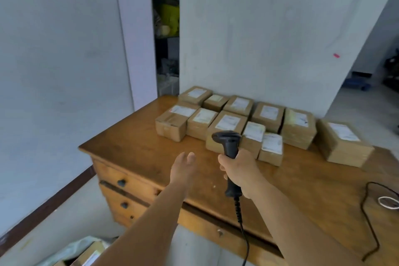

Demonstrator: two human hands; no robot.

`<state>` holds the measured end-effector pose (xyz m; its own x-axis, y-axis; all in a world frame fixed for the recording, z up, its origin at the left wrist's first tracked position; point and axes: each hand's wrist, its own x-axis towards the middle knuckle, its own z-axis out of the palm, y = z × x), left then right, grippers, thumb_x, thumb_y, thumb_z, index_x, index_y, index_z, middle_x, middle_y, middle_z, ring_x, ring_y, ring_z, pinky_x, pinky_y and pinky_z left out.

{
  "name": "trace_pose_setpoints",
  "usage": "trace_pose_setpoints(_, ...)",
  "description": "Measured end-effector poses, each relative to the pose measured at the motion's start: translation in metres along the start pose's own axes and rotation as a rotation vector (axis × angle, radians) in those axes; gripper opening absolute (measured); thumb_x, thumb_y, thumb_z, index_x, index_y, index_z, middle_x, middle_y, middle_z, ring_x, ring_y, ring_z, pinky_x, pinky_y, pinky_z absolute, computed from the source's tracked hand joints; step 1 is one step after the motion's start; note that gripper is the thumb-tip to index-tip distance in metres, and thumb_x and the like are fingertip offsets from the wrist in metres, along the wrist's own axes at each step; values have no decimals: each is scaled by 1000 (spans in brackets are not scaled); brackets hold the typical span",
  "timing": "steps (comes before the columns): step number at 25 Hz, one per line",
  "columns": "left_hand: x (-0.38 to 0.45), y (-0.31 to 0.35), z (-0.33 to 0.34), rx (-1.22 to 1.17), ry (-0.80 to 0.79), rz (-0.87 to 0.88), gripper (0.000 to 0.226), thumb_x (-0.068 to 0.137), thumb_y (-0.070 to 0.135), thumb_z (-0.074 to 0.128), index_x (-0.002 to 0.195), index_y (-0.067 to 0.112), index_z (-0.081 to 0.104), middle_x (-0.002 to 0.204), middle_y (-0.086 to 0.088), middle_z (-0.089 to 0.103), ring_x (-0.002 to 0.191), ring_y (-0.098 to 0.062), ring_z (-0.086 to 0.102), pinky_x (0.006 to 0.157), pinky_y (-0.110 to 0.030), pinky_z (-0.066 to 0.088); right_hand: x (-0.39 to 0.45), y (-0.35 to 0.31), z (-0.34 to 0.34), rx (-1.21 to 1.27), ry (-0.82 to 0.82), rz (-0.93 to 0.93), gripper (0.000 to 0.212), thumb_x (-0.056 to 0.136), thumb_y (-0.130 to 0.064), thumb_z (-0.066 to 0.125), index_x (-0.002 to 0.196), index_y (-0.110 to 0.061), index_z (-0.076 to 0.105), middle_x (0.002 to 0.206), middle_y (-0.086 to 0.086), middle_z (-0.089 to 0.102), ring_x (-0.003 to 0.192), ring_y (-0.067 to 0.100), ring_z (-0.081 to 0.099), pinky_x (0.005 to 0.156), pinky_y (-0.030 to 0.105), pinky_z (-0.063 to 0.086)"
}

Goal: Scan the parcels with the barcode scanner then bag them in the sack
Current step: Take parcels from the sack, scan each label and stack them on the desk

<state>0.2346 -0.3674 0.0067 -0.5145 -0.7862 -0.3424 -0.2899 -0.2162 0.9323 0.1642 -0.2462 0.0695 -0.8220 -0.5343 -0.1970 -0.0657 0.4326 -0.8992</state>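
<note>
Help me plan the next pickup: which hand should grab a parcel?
Left. The left hand is open and empty above the desk; the right hand grips the barcode scanner.

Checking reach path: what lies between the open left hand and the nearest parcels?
Head view: only bare wooden tabletop separates the left hand from the parcels.

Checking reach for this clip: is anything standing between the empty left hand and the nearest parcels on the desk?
Nothing visible does. The left hand hovers open over bare desk, and only bare wood separates it from the parcels. The scanner, in the right hand, stands beside that path.
</note>
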Motion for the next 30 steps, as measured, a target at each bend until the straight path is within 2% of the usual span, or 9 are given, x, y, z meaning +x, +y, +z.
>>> trace_pose_setpoints(4, 16, 40, 67, 82, -29, 52, 56, 100, 42, 40, 151, 25, 26, 153, -4, 34, 137, -29, 37, 110, -44, 35, 43, -7, -63, 63, 53, -2, 24, 90, -19, 58, 106, -1, 59, 105, 27, 66, 98, 40, 65, 88, 53, 54)
trace_pose_setpoints(9, 56, 62, 103, 213, -32, 80, 59, 98, 40, 45, 152, 24, 24, 153, -5, 35, 137, -28, 37, 110, -44, 36, 81, -21, -98, 149, 31, 23, 11, 88, -14, 59, 87, -3, 59, 73, 10, 64, 89, 35, 68, 71, 38, 50)
trace_pose_setpoints(13, 97, 76, 115, 322, -63, 82, 60, 98, 34, 47, 151, 16, 26, 153, -10, 35, 137, -30, 37, 108, -41, 36, 105, -32, -106, 142, 16, 63, 12, 90, -11, 57, 95, 1, 58, 90, 22, 68, 68, 21, 60, 58, 27, 46)
trace_pose_setpoints(15, 123, 81, 121, 424, -81, 117, 51, 97, 26, 50, 140, 2, 41, 141, -19, 48, 127, -34, 48, 101, -40, 42, 121, -34, -105, 127, 28, 82, 10, 90, -11, 57, 91, -1, 57, 95, 25, 69, 66, 20, 58, 56, 26, 44)
trace_pose_setpoints(17, 149, 83, 125, 515, -90, 123, 50, 95, 29, 50, 135, -1, 43, 137, -21, 49, 123, -35, 50, 102, -44, 43, 137, -38, -102, 126, 45, 103, 12, 89, -11, 58, 94, -1, 59, 88, 19, 69, 71, 24, 61, 63, 30, 50)
trace_pose_setpoints(20, 177, 79, 128, 613, -132, 49, 64, 98, 39, 42, 149, 6, 22, 149, -12, 35, 131, -31, 41, 108, -44, 37, 163, -46, -94, 149, 75, 126, 7, 88, -9, 58, 85, -3, 59, 84, 15, 65, 78, 27, 64, 81, 44, 56)
trace_pose_setpoints(23, 194, 76, 126, 636, -125, 17, 60, 99, 43, 39, 144, 4, 33, 130, -11, 53, 110, -25, 55, 83, -32, 47, 180, -55, -90, 189, 62, 177, 11, 89, -8, 58, 79, -7, 55, 85, 15, 63, 73, 27, 64, 71, 39, 53)
trace_pose_setpoints(26, 203, 73, 124, 686, -278, -46, 43, 99, 43, 41, 123, 10, 52, 82, -3, 60, 74, -13, 62, 51, -19, 38, 191, -63, -84, 188, 34, 245, 5, 91, -10, 59, 90, -6, 57, 85, 13, 65, 66, 23, 65, 63, 34, 52)
trace_pose_setpoints(30, 207, 65, 124, 623, -338, -110, 37, 98, 42, 43, 117, 12, 55, 77, -4, 56, 52, -11, 43, 48, -21, 36, 201, -72, -73, 136, 4, 279, 18, 92, -12, 59, 107, -4, 57, 88, 14, 69, 72, 25, 68, 65, 34, 56)
